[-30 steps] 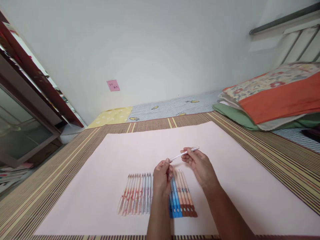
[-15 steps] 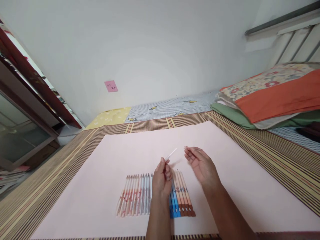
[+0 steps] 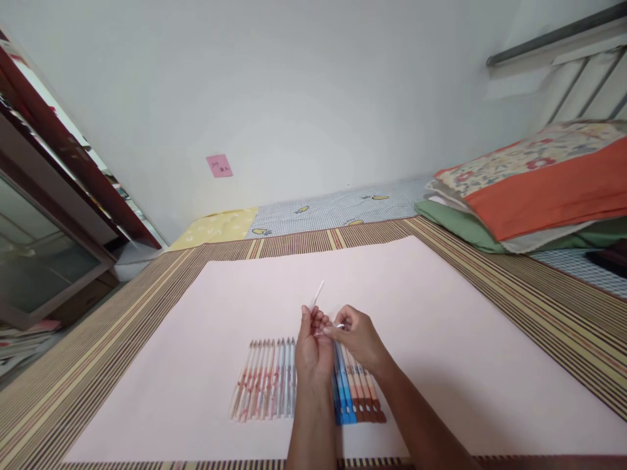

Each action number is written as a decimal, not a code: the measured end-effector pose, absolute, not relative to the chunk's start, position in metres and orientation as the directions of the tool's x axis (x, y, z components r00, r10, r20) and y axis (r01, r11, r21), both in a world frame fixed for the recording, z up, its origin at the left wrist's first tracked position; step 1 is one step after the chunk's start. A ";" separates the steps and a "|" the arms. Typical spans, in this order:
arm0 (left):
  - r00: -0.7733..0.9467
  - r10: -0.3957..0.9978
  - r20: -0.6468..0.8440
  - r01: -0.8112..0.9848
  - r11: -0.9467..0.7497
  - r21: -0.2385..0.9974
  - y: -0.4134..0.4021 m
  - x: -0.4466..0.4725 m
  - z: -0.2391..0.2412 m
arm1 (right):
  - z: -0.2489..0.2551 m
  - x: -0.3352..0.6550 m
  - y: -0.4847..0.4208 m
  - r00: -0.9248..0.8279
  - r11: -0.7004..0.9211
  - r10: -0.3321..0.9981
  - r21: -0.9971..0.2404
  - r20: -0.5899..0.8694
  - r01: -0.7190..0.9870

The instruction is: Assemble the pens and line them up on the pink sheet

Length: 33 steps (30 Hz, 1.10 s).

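My left hand (image 3: 313, 349) is closed around a thin white pen (image 3: 317, 295) that points up and away from me. My right hand (image 3: 356, 338) is pinched shut against the left fingers, on the pen's lower end or a small white part there. Both hands hover over a row of pens (image 3: 274, 378) lying side by side on a pale pink sheet (image 3: 441, 339). The row runs from pink-patterned ones on the left through pale blue ones to bright blue pens (image 3: 344, 395) and brown ones (image 3: 367, 395) on the right. My left wrist hides the row's middle.
The pink sheet lies on a striped woven mat (image 3: 539, 294) spread over a bed. Folded bedding, orange, floral and green (image 3: 529, 196), is stacked at the right. A white wall with a pink note (image 3: 219, 165) stands behind. A dark red cabinet (image 3: 59, 196) is at the left.
My right hand let go of the white pen's far end, opened, then came back left and pinched at my left fingers. The pen swung from lying across to pointing upward.
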<state>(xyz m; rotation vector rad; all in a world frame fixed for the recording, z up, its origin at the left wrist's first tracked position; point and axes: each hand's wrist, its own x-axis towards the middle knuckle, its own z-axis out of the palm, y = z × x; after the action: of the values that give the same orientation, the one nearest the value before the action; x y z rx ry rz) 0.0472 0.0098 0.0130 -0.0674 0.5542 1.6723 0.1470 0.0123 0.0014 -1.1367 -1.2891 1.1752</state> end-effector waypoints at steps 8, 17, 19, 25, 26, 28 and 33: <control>-0.059 0.952 -0.300 -0.961 0.027 0.274 0.007 0.046 0.009 | 0.028 0.165 0.009 -0.158 0.140 0.981 -0.979 0.116 0.149; 0.268 0.931 -0.246 -0.885 0.339 0.319 -0.002 0.071 0.009 | 0.041 0.188 0.022 0.189 0.248 0.956 -0.963 0.225 -0.105; 0.278 0.929 -0.245 -0.884 0.347 0.314 -0.002 0.073 0.008 | 0.044 0.191 0.020 0.245 0.274 0.939 -0.955 0.240 -0.116; 0.285 0.928 -0.241 -0.885 0.351 0.305 -0.002 0.074 0.006 | 0.050 0.198 0.019 0.428 0.323 0.876 -0.930 0.224 -0.175; 0.285 0.927 -0.245 -0.885 0.352 0.305 -0.002 0.075 0.006 | 0.050 0.198 0.018 0.440 0.330 0.869 -0.926 0.224 -0.181; 0.282 0.926 -0.251 -0.885 0.352 0.305 -0.002 0.075 0.005 | 0.050 0.198 0.018 0.459 0.345 0.859 -0.919 0.227 -0.192; 0.292 0.926 -0.239 -0.891 0.354 0.284 -0.001 0.072 0.004 | 0.050 0.200 0.019 0.514 0.364 0.834 -0.899 0.198 -0.245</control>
<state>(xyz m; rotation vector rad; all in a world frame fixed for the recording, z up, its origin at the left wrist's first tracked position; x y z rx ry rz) 0.0719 -0.0012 0.0041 0.1028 0.3918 1.2140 0.1999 0.0188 0.0500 -0.9510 -0.7384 0.7818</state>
